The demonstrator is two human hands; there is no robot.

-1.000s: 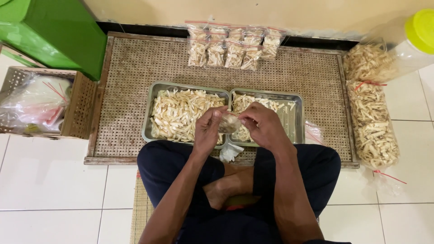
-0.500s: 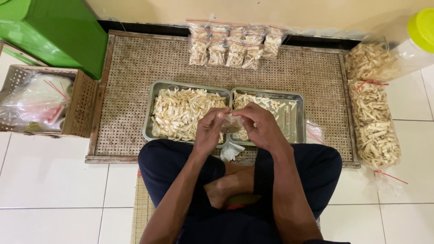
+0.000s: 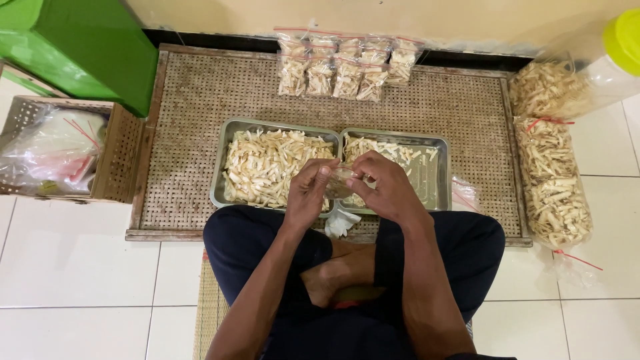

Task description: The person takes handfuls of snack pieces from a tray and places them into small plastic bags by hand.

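Both hands, the left hand and the right hand, pinch what seems a small clear bag between them, above the trays.

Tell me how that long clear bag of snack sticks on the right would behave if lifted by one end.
The long bag would probably sag and bend, since it is thin clear plastic stuffed with loose sticks. It looks fairly light for its bulk. The sticks seem brittle, so squeezing might snap them.

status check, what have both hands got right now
Left hand and right hand together pinch a small clear bag. Held over two metal trays of pale snack sticks. Nothing between the hands.
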